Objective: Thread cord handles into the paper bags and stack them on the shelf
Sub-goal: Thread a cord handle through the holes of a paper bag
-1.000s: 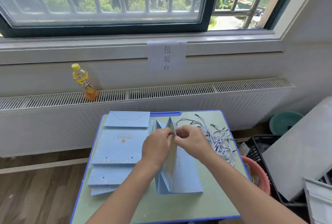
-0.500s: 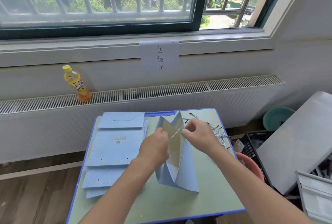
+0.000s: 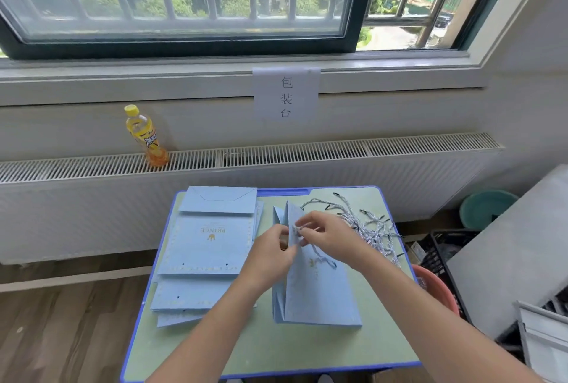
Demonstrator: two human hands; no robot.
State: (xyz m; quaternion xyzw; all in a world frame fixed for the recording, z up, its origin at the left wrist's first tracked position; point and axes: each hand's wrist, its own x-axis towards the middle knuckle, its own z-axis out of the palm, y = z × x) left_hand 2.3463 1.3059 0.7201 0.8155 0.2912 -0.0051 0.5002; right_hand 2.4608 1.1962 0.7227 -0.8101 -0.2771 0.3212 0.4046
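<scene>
Head camera looks down on a small green table with a blue rim [image 3: 276, 349], where a light blue folded paper bag [image 3: 319, 296] lies right of centre. Left hand [image 3: 270, 255] grips the bag's upper edge, fingers curled. Right hand [image 3: 330, 238] pinches a white twisted cord [image 3: 319, 255] at that same edge. Flat blue bags [image 3: 209, 247] sit stacked to the left; loose cords [image 3: 373, 229] are heaped to the right.

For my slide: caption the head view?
Both hands work a cord into a blue paper bag on the table.
</scene>
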